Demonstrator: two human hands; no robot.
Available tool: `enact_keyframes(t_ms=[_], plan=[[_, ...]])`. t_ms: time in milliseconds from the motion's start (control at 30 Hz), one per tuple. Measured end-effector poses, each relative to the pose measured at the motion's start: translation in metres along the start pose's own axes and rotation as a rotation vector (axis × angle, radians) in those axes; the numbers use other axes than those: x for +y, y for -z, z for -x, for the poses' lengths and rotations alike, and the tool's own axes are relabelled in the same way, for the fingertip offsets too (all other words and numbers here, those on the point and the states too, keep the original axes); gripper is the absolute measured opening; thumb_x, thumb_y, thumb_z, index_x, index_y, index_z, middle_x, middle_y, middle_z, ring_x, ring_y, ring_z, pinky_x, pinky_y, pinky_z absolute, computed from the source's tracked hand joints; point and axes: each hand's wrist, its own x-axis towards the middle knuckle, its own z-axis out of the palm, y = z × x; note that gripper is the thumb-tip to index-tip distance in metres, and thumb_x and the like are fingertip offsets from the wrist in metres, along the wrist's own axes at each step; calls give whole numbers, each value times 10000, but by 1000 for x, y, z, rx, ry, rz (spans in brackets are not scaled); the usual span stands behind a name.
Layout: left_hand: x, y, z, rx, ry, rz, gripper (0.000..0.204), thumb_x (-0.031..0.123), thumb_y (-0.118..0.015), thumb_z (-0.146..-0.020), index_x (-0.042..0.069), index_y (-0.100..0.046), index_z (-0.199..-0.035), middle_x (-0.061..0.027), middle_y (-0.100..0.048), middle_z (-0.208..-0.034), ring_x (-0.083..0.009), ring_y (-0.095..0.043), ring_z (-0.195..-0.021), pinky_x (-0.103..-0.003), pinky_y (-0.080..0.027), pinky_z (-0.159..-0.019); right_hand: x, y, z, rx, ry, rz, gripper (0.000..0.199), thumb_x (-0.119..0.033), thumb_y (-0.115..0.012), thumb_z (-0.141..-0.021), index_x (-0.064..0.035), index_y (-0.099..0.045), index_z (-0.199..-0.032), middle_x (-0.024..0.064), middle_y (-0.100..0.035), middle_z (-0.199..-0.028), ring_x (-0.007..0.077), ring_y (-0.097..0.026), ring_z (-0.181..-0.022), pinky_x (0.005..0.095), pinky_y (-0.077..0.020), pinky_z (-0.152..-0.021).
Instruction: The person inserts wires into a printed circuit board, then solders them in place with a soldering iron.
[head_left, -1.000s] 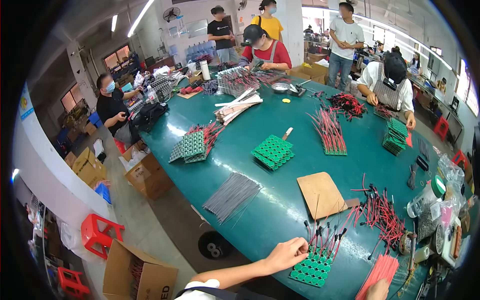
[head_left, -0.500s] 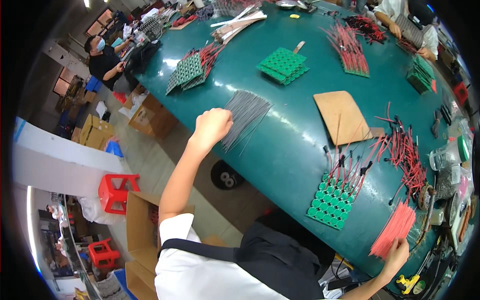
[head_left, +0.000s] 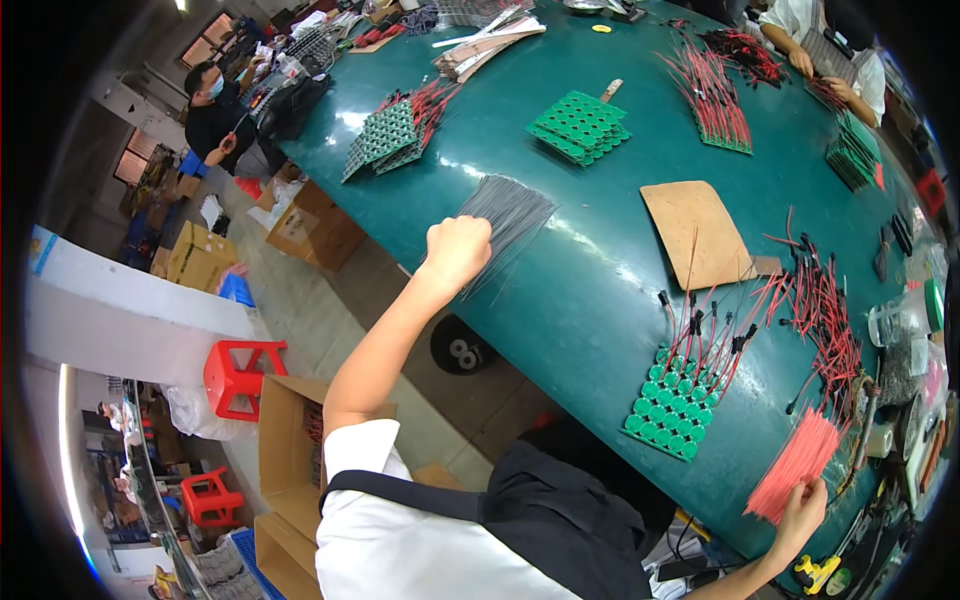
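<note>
1. Risk begins at the left hand, which is stretched far across the green counter and closed in a fist on the near end of the fan of thin grey wires. The fingers are curled tight, and some strands appear to be pinched beneath them, though how many cannot be told. Should the bundle be dragged rather than lifted, the loose strands could be scattered, since nothing binds them together.

2. Strands lying close to the counter's near edge could be swept off to the floor, because the fan sits not far from that edge.

3. Balance may be strained by so long a reach; the green cell holder with its upright red and black leads could be knocked by the body or a forearm, and the leads bent or pulled out.

4. Trouble is also possible at the right hand, which is closed on the lower end of the pink bundle of wires at the counter's near right edge. As attention appears divided between both hands, that bundle might be loosened and spilled among the red leads lying beside it.
</note>
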Motion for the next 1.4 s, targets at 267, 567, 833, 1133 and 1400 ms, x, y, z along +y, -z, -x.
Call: enact_keyframes(t_ms=[267, 567, 833, 1133, 1400], plan=[[-34, 25, -21, -320, 215, 582, 202, 221, -696, -773, 21, -726, -777, -110, -724, -745, -168, -704, -656, -309, -563, -670, 0, 8, -6, -61, -244, -253, 227, -227, -560, -1012, -10, -586, -951, 20, -518, -637, 63, -474, -522, 249, -388, -488], [-22, 22, 0, -499, 439, 1476, 290, 186, -699, -899, -21, -644, -1095, -98, -715, -962, -153, -713, -824, -214, -555, -706, -38, 20, 13, 30, -310, -843, 157, -133, -580, -989, -10, -587, -1085, 9, -585, -848, 55, -557, -678, 201, -428, -566], [131, 25, 81, 250, 66, 1499, 129, -12, -629, -931, -81, -618, -1039, -149, -675, -987, -269, -713, -892, -320, -603, -742, -128, -30, 38, 260, -24, -672, 80, -4, -620, -936, 29, -657, -999, 107, -699, -908, 188, -669, -802, 300, -530, -732], [169, -23, 89, 256, -61, 1358, 111, -51, -626, -923, -69, -642, -1031, -129, -700, -974, -181, -697, -914, -286, -575, -817, -135, -63, 33, 291, 169, -458, 86, 39, -678, -870, 47, -666, -955, 138, -688, -903, 251, -669, -805, 332, -545, -715], [173, -20, 93, 24, 20, 1523, 106, -61, -627, -917, -75, -641, -1021, -133, -683, -1010, -210, -702, -895, -281, -573, -774, -169, -68, 34, 54, -94, -894, 75, 2, -650, -914, 39, -654, -979, 115, -689, -920, 162, -689, -754, 266, -559, -666]])
